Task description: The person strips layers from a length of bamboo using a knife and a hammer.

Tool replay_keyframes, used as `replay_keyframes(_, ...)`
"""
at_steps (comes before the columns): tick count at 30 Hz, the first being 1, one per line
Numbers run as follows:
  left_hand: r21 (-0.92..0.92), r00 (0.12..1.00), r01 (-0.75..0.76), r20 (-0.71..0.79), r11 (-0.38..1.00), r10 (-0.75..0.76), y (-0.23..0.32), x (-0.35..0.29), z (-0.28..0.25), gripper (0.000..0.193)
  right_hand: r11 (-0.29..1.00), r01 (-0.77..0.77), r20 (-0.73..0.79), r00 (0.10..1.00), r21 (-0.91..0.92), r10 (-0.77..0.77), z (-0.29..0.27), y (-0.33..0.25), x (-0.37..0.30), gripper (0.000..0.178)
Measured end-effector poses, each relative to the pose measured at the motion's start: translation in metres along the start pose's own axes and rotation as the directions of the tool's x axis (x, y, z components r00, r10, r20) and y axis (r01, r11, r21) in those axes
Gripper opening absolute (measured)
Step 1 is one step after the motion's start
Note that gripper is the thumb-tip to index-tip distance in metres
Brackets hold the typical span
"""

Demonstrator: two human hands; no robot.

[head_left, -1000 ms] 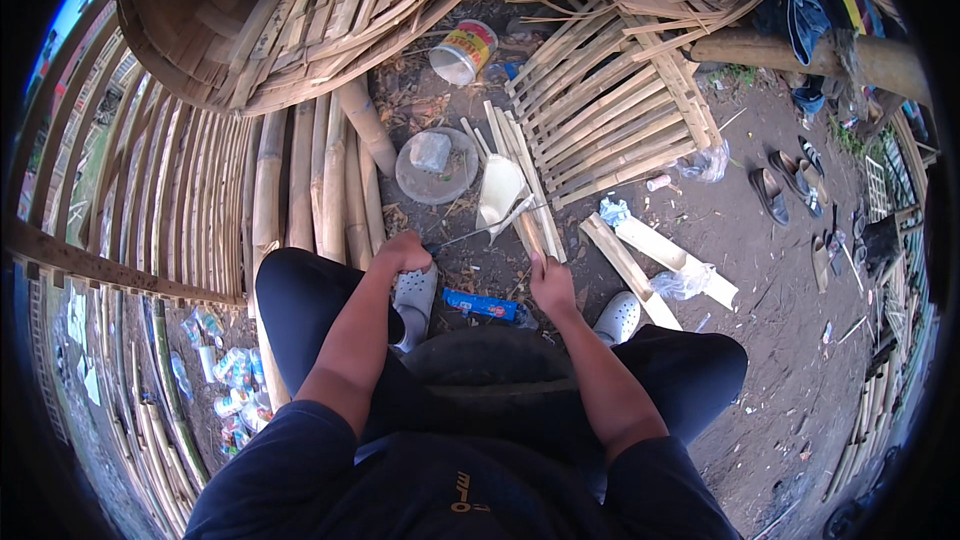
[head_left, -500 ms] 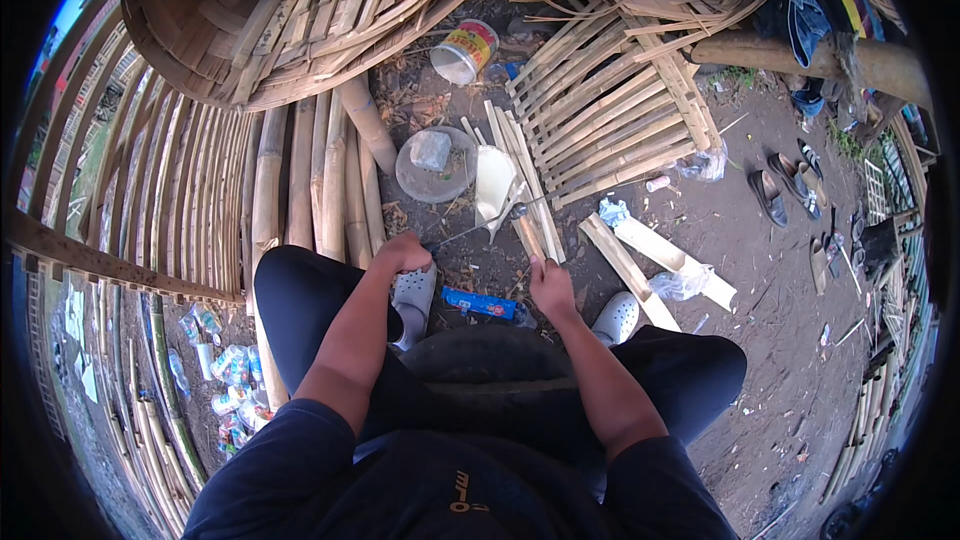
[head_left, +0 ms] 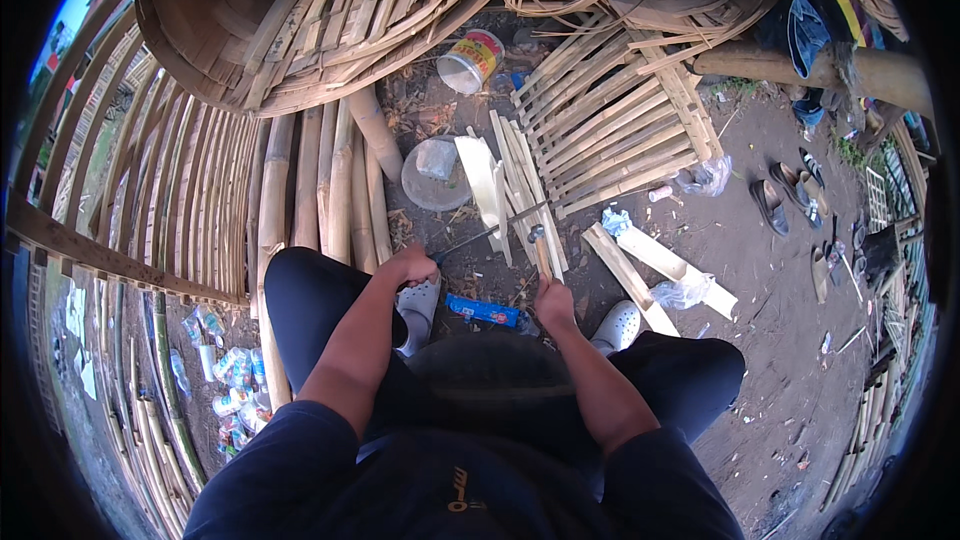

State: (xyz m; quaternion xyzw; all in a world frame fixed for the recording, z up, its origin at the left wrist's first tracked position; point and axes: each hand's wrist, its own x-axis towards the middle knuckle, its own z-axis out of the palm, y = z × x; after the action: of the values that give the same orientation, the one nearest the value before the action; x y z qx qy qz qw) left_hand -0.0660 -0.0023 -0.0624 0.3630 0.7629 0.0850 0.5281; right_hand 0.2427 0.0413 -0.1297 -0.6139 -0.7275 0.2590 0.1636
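My left hand (head_left: 412,265) is closed around the dark handle of a long, narrow blade like a machete (head_left: 480,238), which points right and away from me. My right hand (head_left: 554,303) grips a hammer (head_left: 542,252) by its wooden handle, its small metal head beside the blade. A pale split bamboo piece (head_left: 478,172) lies just beyond the blade, with a narrow strip (head_left: 502,212) beside it that meets the blade. Several thin bamboo slats (head_left: 522,165) lie to their right. A grey block (head_left: 435,158) rests on a round disc (head_left: 434,192) to the left.
A bamboo slat panel (head_left: 620,130) and a white bucket (head_left: 470,60) lie ahead. Bamboo poles (head_left: 340,190) are at left, under large woven baskets (head_left: 320,30). A blue packet (head_left: 482,311) sits between my feet. Split bamboo halves (head_left: 630,280) and shoes (head_left: 785,195) are at right.
The hammer head has come nearer to me and slightly right. The blade has tilted more steeply. The pale bamboo, one broad piece before, now shows as two separated parts.
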Motion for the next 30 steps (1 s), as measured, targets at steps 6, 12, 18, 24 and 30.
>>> replay_keyframes(6,0.045,0.998,0.041,-0.051,0.998,-0.038,0.0,-0.003,-0.005,0.018,0.991,-0.015,-0.18,0.983,0.136,0.04,-0.043,-0.037,0.008,0.049)
replay_keyframes(12,0.158,0.996,0.027,-0.084,0.987,-0.014,0.01,-0.008,0.002,0.021,0.995,0.055,-0.092,0.995,0.078,-0.048,-0.052,-0.044,0.02,0.045)
replay_keyframes(18,0.234,0.991,0.044,-0.133,0.971,-0.013,0.021,-0.021,0.007,0.023,1.0,0.017,0.019,1.0,0.011,-0.017,-0.039,-0.028,0.005,0.048)
replay_keyframes(24,0.223,0.992,0.052,-0.127,0.974,-0.024,0.009,-0.009,0.011,0.021,1.0,0.02,-0.008,1.0,0.012,-0.02,-0.045,-0.029,0.003,0.049)
replay_keyframes(30,0.31,0.991,0.056,-0.131,0.949,-0.016,0.018,-0.013,0.015,0.021,0.999,0.037,-0.004,0.999,0.008,-0.037,-0.045,-0.032,0.001,0.049)
